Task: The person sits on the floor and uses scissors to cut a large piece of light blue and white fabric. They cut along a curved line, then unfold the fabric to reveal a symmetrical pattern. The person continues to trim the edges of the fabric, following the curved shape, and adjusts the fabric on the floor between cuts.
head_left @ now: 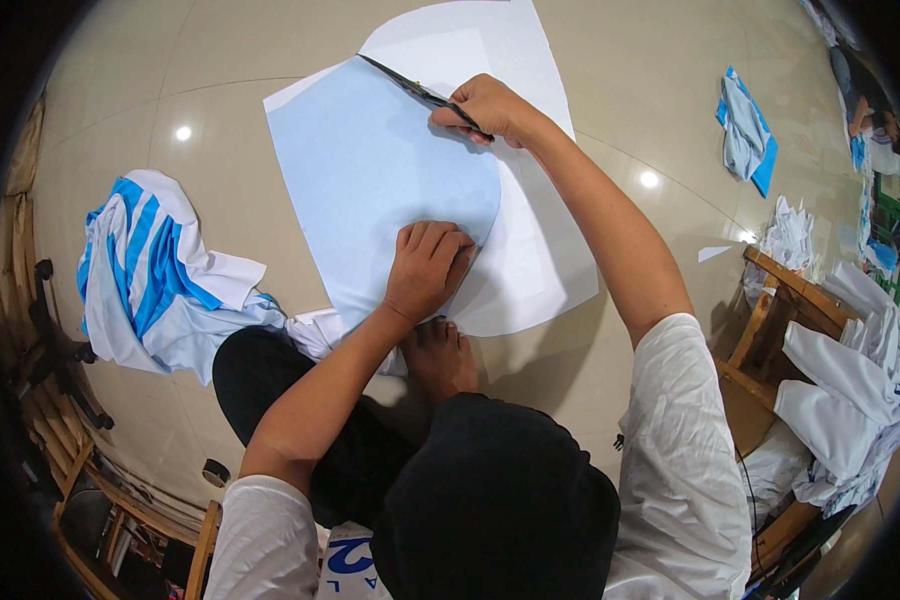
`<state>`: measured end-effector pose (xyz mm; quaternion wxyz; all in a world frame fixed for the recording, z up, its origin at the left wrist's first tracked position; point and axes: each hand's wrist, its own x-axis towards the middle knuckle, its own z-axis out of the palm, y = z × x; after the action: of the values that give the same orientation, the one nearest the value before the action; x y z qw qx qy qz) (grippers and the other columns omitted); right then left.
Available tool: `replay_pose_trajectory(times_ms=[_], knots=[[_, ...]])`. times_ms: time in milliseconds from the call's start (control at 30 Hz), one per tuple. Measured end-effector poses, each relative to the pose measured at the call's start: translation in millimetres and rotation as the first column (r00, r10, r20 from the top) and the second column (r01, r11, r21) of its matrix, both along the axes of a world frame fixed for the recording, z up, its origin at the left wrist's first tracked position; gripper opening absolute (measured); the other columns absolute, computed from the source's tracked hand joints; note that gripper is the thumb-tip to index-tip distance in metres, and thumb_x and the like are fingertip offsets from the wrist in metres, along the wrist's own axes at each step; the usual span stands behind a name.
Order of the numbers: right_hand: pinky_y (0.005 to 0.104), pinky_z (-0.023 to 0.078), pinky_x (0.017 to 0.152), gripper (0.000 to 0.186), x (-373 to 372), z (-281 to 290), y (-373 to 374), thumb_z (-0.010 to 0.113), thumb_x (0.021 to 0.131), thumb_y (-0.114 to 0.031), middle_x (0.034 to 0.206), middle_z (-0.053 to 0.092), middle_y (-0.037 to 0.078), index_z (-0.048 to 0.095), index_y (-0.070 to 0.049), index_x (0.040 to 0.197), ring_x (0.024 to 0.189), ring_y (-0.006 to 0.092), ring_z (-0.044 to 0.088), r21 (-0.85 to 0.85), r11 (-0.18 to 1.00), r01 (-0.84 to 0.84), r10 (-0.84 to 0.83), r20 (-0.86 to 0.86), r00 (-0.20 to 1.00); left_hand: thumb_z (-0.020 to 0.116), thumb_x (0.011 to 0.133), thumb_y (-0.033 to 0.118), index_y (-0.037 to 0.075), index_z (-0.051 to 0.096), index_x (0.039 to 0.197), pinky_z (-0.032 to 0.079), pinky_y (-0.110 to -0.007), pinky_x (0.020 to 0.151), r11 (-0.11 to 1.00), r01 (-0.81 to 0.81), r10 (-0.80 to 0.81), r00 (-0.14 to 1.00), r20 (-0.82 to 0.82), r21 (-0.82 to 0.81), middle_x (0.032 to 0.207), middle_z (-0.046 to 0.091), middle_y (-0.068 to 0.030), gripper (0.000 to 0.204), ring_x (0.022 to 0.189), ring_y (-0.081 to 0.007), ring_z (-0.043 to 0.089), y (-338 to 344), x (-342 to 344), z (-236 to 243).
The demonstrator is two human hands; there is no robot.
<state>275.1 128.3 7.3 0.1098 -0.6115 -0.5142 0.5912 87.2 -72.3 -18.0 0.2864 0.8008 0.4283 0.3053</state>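
A pale blue cloth piece [390, 170] lies over a larger white sheet [545, 220] on the floor. My right hand [485, 108] is closed around the handles of dark scissors [400, 80]. The blades point up and left, their tip at the upper edge of the blue cloth. Lower down, my left hand [430, 265] presses on the blue cloth near its right edge, fingers curled and gripping there; its fingertips are partly hidden. My bare foot [438, 360] rests at the lower end of the cloth, close to my left wrist.
Blue-and-white striped fabric [155, 270] lies heaped on the left. Folded cloth [745, 135] sits on the floor at upper right. A wooden frame [755, 340] and piled white fabric [850, 370] stand at the right. Another person [875, 100] is at the far right edge.
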Motion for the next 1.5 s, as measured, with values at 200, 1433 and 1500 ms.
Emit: replay_pose_trajectory(times_ms=[200,1433,1500], knots=[[0.0273,0.034,0.045,0.034,-5.0,-3.4,5.5,0.083,0.079,-0.022,0.055,0.053,0.002,0.059,-0.006,0.061,0.045,0.0103,0.047,0.008,1.0,0.029,-0.03,0.064,0.998,0.077,0.091,0.011,0.008,0.068,0.107,0.045,-0.046,0.097,1.0,0.0,0.0,1.0,0.0,0.003,0.111,0.066,-0.0084,0.019,0.106,-0.0308,0.063,-0.1,-0.3,0.2],[0.0445,0.049,0.064,0.059,215.1,-11.0,-575.2,0.081,0.093,-0.051,0.067,0.065,0.014,0.061,0.002,0.077,0.063,0.0286,0.059,0.641,0.422,0.641,-0.694,0.683,-0.226,0.06,0.098,0.057,0.012,0.026,0.171,0.009,-0.067,0.13,0.941,0.32,-0.207,0.798,-0.567,0.107,0.179,0.021,-0.0147,0.092,0.164,-0.0443,0.014,171.1,-7.9,-12.8],[0.0398,0.049,0.062,0.056,205.7,-3.6,-546.3,0.081,0.095,-0.048,0.067,0.064,0.011,0.06,0.002,0.077,0.062,0.0233,0.058,0.665,0.364,0.652,-0.774,0.605,-0.185,0.061,0.096,0.053,0.014,0.027,0.171,0.011,-0.064,0.132,0.79,0.613,-0.502,0.657,-0.562,0.012,0.179,0.022,-0.0129,0.091,0.165,-0.0406,0.016,176.6,-11.1,2.0]])
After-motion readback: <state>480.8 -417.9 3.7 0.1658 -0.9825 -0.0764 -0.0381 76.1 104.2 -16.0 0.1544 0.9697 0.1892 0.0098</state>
